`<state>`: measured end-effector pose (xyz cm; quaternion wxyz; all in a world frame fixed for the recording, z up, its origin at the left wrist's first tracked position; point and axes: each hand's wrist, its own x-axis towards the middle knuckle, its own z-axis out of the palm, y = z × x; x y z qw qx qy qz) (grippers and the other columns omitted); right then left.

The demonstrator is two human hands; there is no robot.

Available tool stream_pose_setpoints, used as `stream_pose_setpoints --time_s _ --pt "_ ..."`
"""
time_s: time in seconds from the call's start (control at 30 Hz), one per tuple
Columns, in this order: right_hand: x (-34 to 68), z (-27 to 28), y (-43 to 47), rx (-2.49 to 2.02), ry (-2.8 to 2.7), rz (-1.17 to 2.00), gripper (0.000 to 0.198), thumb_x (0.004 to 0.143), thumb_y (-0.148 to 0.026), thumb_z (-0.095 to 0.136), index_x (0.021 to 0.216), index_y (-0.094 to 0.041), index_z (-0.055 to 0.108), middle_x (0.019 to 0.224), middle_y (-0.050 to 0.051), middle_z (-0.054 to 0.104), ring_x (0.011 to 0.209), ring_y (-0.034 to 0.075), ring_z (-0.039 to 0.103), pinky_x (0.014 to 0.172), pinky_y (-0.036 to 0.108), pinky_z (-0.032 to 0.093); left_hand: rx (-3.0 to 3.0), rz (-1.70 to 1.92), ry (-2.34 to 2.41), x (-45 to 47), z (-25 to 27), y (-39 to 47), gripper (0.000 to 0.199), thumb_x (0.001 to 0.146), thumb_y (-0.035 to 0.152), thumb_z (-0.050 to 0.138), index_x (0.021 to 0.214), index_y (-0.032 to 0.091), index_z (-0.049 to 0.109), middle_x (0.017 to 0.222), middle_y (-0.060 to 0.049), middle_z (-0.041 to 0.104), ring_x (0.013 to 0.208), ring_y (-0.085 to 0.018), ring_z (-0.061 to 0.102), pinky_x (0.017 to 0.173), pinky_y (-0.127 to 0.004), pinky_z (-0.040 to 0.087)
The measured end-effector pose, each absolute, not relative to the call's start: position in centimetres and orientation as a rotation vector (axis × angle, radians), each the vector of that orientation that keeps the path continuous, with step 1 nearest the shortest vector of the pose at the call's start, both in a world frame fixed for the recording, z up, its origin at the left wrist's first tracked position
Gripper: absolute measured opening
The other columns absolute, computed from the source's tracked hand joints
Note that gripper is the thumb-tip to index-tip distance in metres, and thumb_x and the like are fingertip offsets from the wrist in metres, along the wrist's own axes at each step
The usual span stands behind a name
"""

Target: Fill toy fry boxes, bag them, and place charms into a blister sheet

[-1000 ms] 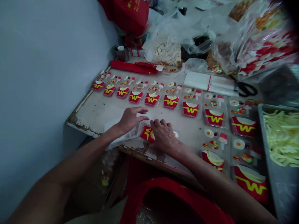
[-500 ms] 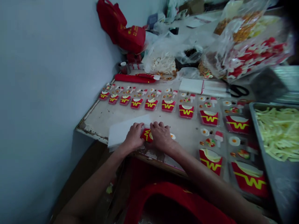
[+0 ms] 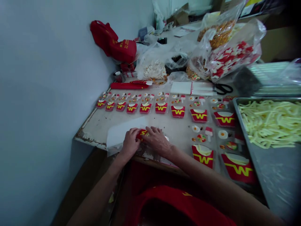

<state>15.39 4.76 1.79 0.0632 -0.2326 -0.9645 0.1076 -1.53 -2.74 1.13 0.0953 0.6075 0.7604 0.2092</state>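
At the table's near edge, a small red toy fries pack with a yellow W (image 3: 142, 134) lies between my two hands, in what looks like clear plastic. My left hand (image 3: 130, 142) grips its left end, with fingers and thumb closed at the edge. Across its top and right part rests my right hand (image 3: 158, 142), fingers bent over it; part of the pack is hidden below. A fried-egg piece just shows past the right hand. Under and left of my left hand is a stack of white, thin sheets or bags (image 3: 117, 133).
Behind my hands runs a row of similar filled packs (image 3: 161, 107), with more at the right. A metal tray (image 3: 270, 163) holds toy fries (image 3: 277, 122). Scissors (image 3: 223, 89), a white bundle (image 3: 181, 88) and bags of small pieces (image 3: 235, 59) lie farther back. A wall rises at left.
The camera view has shifted, bringing more of the tray into sight. My right hand's fingers have spread farther left over the pack. My left hand keeps its hold on the pack's end.
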Motion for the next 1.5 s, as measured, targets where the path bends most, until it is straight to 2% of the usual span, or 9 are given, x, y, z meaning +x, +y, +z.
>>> stream_pose_setpoints --time_s 0.1,0.37,0.53,0.63,0.7,0.87,1.2,1.37,1.5 --pt "14.8 2.0 4.4 -0.823 -2.916 0.333 0.033 0.1 -0.026 0.045 0.128 -0.03 0.062 0.14 0.015 0.044 0.12 0.035 0.046 0.093 0.052 0.043 1.803 0.663 2.202 -1.6 1.4 -2.7 0.051 0.076 0.005 0.054 0.125 0.018 0.061 0.126 -0.009 0.063 0.119 -0.024 0.056 0.106 -0.04 0.044" --pt "14.9 1.8 4.9 -0.719 -2.876 0.423 0.032 0.1 -0.026 0.048 0.127 -0.027 0.064 0.143 0.016 0.044 0.127 0.032 0.045 0.102 0.049 0.04 1.746 0.626 2.373 -1.4 0.8 -2.1 0.051 0.078 0.012 0.062 0.128 0.018 0.058 0.122 -0.012 0.062 0.115 -0.027 0.057 0.104 -0.041 0.045" --pt "16.0 1.3 4.6 -0.635 -2.889 0.493 0.069 0.091 -0.048 0.065 0.149 -0.018 0.043 0.156 0.022 0.032 0.145 0.039 0.024 0.113 0.056 0.028 1.884 0.372 2.503 -1.2 1.3 -1.5 0.042 0.079 0.008 0.059 0.121 0.017 0.062 0.112 -0.012 0.063 0.106 -0.028 0.058 0.095 -0.039 0.047" --pt "16.1 1.5 4.0 -0.757 -2.912 0.492 0.08 0.083 -0.055 0.072 0.15 -0.022 0.043 0.159 0.024 0.025 0.145 0.043 0.024 0.111 0.058 0.028 1.968 0.214 2.529 -1.2 1.9 -1.2 0.022 0.084 0.011 0.057 0.103 0.017 0.067 0.1 -0.011 0.066 0.098 -0.027 0.061 0.088 -0.037 0.047" --pt "16.0 1.8 3.8 -0.871 -2.901 0.473 0.079 0.08 -0.058 0.073 0.148 -0.029 0.046 0.154 0.022 0.033 0.139 0.043 0.033 0.107 0.059 0.031 2.027 0.138 2.532 -1.4 2.2 -1.1 0.014 0.089 0.015 0.054 0.092 0.017 0.067 0.095 -0.012 0.067 0.095 -0.027 0.061 0.084 -0.037 0.046" --pt "15.6 2.5 3.6 -0.967 -2.891 0.404 0.069 0.074 -0.056 0.076 0.137 -0.035 0.055 0.127 0.016 0.053 0.116 0.037 0.049 0.093 0.052 0.042 2.017 0.13 2.585 -1.5 2.3 -1.2 0.028 0.097 0.02 0.044 0.083 0.018 0.068 0.087 -0.01 0.067 0.088 -0.024 0.062 0.08 -0.035 0.044" --pt "15.6 2.0 2.4 -1.02 -2.83 0.15 0.073 0.079 -0.046 0.072 0.142 -0.018 0.046 0.135 0.025 0.047 0.111 0.04 0.05 0.089 0.051 0.042 2.316 0.295 2.383 -0.3 1.0 -0.8 0.018 0.097 0.018 0.05 0.098 0.017 0.069 0.093 -0.009 0.067 0.092 -0.025 0.058 0.083 -0.034 0.044" --pt "15.3 1.9 2.1 -1.07 -2.777 0.092 0.062 0.083 -0.044 0.068 0.132 -0.011 0.05 0.132 0.026 0.049 0.108 0.039 0.05 0.086 0.05 0.044 2.312 0.316 2.367 -0.9 1.2 -1.6 0.017 0.097 0.025 0.054 0.099 0.018 0.07 0.086 -0.007 0.068 0.084 -0.023 0.06 0.074 -0.032 0.043" --pt "14.3 2.0 2.0 -1.066 -2.762 0.06 0.048 0.091 -0.032 0.056 0.133 -0.009 0.05 0.133 0.028 0.049 0.108 0.039 0.05 0.086 0.053 0.044 2.124 0.513 2.376 -0.3 1.8 -0.8 0.016 0.095 0.018 0.055 0.089 0.017 0.07 0.084 -0.006 0.07 0.079 -0.02 0.062 0.074 -0.03 0.043"
